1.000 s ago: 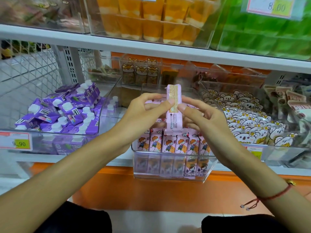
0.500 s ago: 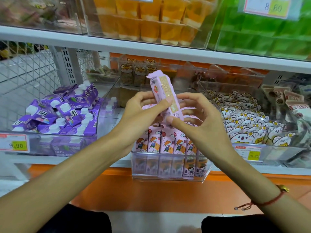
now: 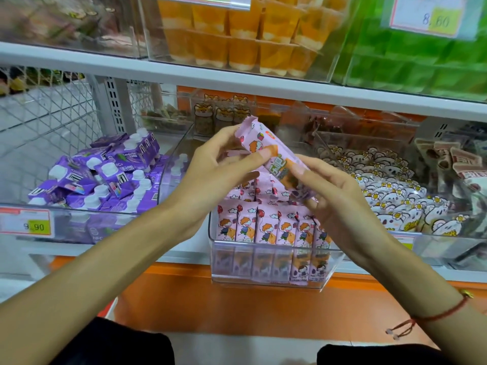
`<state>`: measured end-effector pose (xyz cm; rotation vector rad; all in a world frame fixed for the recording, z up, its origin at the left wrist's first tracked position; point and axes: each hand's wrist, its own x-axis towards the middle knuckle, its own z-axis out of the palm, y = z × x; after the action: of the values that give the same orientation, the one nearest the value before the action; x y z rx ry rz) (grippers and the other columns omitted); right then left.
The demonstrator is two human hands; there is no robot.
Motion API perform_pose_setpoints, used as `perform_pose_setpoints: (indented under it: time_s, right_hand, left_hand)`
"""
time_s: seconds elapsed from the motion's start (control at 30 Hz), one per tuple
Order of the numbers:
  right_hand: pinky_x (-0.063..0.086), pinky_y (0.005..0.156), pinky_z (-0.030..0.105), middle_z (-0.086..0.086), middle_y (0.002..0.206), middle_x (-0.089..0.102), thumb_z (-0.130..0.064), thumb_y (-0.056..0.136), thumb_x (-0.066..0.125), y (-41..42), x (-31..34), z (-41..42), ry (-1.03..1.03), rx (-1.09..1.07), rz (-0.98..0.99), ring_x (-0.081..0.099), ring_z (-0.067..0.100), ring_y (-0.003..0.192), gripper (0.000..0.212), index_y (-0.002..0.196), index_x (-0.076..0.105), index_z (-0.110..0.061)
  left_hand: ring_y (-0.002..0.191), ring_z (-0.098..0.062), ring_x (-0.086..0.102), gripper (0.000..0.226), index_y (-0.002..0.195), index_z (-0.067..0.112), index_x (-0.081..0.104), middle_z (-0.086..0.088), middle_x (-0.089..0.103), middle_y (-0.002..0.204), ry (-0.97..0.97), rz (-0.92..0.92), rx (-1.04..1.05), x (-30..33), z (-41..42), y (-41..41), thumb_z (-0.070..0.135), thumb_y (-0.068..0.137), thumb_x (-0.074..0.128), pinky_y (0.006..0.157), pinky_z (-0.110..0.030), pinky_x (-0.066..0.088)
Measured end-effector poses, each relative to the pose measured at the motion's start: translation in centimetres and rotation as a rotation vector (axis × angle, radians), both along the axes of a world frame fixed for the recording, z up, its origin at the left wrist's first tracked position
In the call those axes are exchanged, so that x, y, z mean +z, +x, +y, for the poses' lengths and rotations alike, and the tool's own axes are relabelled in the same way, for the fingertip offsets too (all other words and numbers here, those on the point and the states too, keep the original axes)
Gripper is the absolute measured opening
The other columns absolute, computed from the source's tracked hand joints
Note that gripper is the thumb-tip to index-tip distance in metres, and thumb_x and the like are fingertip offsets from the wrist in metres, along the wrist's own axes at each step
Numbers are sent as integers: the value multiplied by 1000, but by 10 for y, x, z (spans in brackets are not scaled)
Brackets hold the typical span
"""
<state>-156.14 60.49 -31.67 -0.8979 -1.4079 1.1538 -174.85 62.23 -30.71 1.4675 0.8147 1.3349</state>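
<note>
The pink packet (image 3: 279,167) has rolled over since half a second ago: cartoon front up now, tilted toward the upper left, mid-frame above the clear bin (image 3: 263,244). The price tags read 9.90 (image 3: 37,226) at lower left and 8.80 (image 3: 435,21) at upper right. The left hand (image 3: 218,165) pinches the packet's upper half, and the right hand (image 3: 338,198) has its fingers curled round the lower end.

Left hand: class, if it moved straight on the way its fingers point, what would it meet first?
The left hand pinches the pink packet; carried on rightward, it would probably meet the right hand gripping the packet's lower end. Depth is unclear.
</note>
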Motion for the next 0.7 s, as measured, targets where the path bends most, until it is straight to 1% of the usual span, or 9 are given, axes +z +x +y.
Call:
perform_pose_setpoints:
  time_s: [0.07,0.2,0.3,0.4,0.47,0.53,0.6,0.63,0.7]
  right_hand:
    - [48,71,13,-6,95,71,-38,74,69,-1,-1,1,13,-23,-17,65,4,84,41,110,71,-18]
    - [49,73,13,-10,94,72,-44,72,69,-5,-7,12,32,-122,-104,66,3,85,45,111,68,-22]
    - [48,67,14,-6,100,65,-34,80,72,-10,-13,28,149,-267,-391,62,4,85,38,114,59,-24]
    - [44,78,24,-2,103,59,-28,85,69,-11,-17,43,353,-296,-827,52,12,92,31,113,58,-20]
    - [40,88,29,0,110,57,-36,86,66,-14,-18,49,457,-229,-1051,48,14,105,31,112,62,-20]
    - [36,97,35,1,124,52,-52,86,60,-21,-18,53,491,-162,-1237,42,19,119,45,120,61,-22]
    - [29,106,37,2,142,40,-65,86,49,-26,-19,56,478,-114,-1438,30,21,131,61,132,53,-25]
    - [24,109,38,3,147,33,-68,86,44,-28,-20,58,452,-84,-1505,24,21,135,66,136,49,-26]
    - [17,111,39,4,153,25,-69,86,41,-28,-20,57,376,-23,-1526,17,20,139,67,137,47,-27]
  left_hand:
    - [103,-6,67,39,119,21,59,7,71,108,21,31,34,0,-1,0,22,82,71,91,-27,54]
    - [97,-5,68,40,117,16,58,2,70,108,23,-13,116,-3,3,-2,18,80,73,83,-20,54]
    - [89,1,66,34,110,15,57,5,68,100,168,-15,308,-3,7,-7,9,81,73,75,-12,50]
    - [86,9,63,32,110,13,57,14,65,97,293,3,431,-4,11,-16,5,83,71,71,-8,49]
    - [87,11,62,32,110,14,57,18,64,96,307,0,461,-6,14,-21,5,83,71,71,-8,49]
    - [89,10,62,32,110,16,57,20,64,96,314,10,466,-9,16,-24,6,83,71,73,-9,50]
    - [91,9,63,32,110,18,58,20,65,96,309,32,452,-12,18,-25,8,83,72,73,-10,50]
    - [91,9,63,33,110,18,58,21,65,96,303,44,445,-13,19,-26,8,82,72,72,-9,49]
    - [91,9,63,34,111,17,58,20,65,97,294,72,431,-16,21,-27,9,82,72,72,-9,49]
